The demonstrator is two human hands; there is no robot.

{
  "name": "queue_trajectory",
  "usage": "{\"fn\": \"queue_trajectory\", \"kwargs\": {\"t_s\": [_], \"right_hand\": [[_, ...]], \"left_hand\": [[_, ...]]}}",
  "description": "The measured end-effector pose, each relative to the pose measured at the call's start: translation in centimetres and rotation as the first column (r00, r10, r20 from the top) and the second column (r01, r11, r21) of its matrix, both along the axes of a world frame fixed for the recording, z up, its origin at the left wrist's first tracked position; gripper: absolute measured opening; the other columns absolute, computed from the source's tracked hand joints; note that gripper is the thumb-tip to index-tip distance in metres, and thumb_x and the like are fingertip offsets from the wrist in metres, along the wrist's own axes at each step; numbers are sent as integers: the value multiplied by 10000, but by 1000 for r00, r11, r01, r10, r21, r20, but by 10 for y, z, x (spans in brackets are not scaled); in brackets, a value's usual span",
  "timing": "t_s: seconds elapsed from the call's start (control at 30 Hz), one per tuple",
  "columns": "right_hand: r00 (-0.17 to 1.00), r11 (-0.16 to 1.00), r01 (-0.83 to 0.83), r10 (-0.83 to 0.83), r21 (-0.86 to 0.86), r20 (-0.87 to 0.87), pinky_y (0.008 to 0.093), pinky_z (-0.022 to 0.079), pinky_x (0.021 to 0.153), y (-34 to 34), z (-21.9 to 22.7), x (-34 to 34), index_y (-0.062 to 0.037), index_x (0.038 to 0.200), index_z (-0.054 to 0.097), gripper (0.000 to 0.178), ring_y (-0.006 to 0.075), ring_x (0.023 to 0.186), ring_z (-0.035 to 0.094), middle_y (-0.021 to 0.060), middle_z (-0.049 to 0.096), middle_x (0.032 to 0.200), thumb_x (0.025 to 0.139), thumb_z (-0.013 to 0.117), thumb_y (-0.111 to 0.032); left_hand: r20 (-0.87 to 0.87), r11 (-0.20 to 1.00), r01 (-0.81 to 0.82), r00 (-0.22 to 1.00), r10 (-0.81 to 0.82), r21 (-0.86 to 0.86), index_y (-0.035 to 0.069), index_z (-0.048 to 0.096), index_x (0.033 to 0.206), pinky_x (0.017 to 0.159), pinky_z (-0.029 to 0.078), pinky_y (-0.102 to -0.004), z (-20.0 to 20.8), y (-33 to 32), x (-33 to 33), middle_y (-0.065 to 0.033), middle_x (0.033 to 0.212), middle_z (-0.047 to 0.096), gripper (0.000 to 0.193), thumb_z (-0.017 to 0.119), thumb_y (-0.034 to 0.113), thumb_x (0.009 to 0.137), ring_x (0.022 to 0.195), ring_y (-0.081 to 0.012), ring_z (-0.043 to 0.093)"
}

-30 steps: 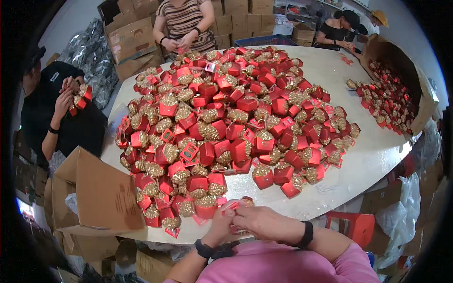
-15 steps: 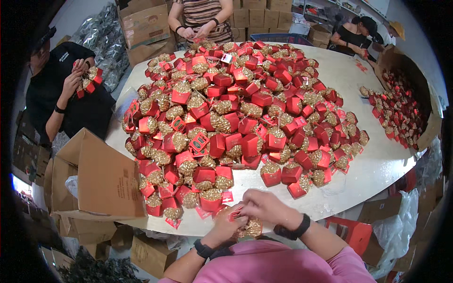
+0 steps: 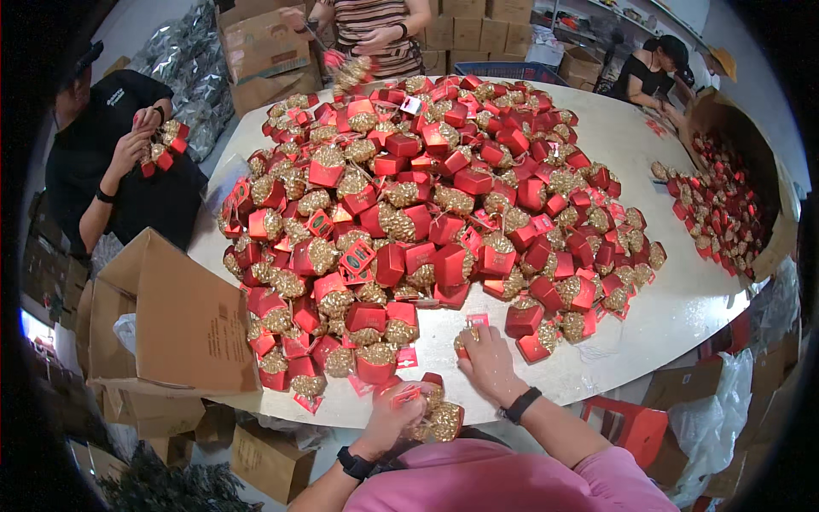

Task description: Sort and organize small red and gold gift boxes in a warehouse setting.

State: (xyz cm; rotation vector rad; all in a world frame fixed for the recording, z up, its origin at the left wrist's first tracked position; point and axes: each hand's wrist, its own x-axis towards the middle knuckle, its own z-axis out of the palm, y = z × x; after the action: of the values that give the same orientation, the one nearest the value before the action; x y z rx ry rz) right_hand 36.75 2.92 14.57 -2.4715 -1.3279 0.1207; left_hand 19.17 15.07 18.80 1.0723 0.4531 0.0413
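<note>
My left hand (image 3: 394,416) is closed around a small bunch of red-and-gold ornaments (image 3: 444,421) at the near table edge. Each ornament has a bumpy gold part joined to a red block-like part. A red tag lies by the left fingers. Farther forward and to the right, my right hand (image 3: 491,367) reaches over the table with its fingers curled onto another gold ornament (image 3: 463,343). My fingers partly hide that ornament, and a red tag (image 3: 477,321) shows just beyond it. A large pile of the same ornaments (image 3: 454,201) lies ahead of both hands.
The pale table (image 3: 674,320) has a curved near edge. An open cardboard box (image 3: 192,320) stands at the left, and another box (image 3: 781,230) lies tipped with ornaments spilling out at the right. Several people work around the table. A red stool (image 3: 636,431) sits at lower right.
My right hand has left the left hand and reached forward onto an ornament. My left hand, still holding its bunch, has shifted slightly left. The far person has lifted a bunch of ornaments.
</note>
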Motion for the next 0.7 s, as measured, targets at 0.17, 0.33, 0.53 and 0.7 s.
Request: {"fn": "queue_trajectory", "kwargs": {"t_s": [0.17, 0.33, 0.53, 0.7], "right_hand": [[991, 982, 83, -64, 167, -116, 440, 426, 669, -18, -12, 12, -33, 971, 497, 247, 351, 839, 497, 177, 502, 901, 756, 545, -145], [956, 986, 148, -124, 72, -265, 462, 443, 605, -24, -29, 38, -16, 965, 469, 190, 406, 734, 530, 212, 498, 891, 787, 496, -73], [947, 970, 174, -212, -168, -240, 445, 459, 634, 2, -28, 37, -63, 1054, 410, 359, 396, 830, 530, 220, 467, 951, 755, 589, -146], [965, 977, 155, -182, -150, -190, 424, 469, 679, 3, -48, 37, -54, 1008, 420, 358, 390, 836, 535, 219, 444, 980, 719, 620, -124]], "left_hand": [[0, 999, 42, 999, -42, 18, -50, 455, 1099, 547, 372, -209, -3, 3, -4, -21, 727, 506, 595, 539, 462, 808, 593, -83, 447], [48, 999, 43, 998, -44, 18, -61, 441, 1105, 532, 357, -201, -8, 5, -6, -22, 703, 500, 725, 438, 595, 798, 585, -73, 437], [-27, 992, 76, 997, -74, 101, -65, 442, 1097, 520, 349, -199, -5, 6, -11, -24, 686, 498, 778, 313, 646, 809, 575, -70, 432], [13, 999, 21, 1000, -22, 38, -42, 456, 1095, 484, 325, -183, -7, 7, -14, -9, 691, 475, 662, 312, 557, 852, 567, -59, 412]]}}
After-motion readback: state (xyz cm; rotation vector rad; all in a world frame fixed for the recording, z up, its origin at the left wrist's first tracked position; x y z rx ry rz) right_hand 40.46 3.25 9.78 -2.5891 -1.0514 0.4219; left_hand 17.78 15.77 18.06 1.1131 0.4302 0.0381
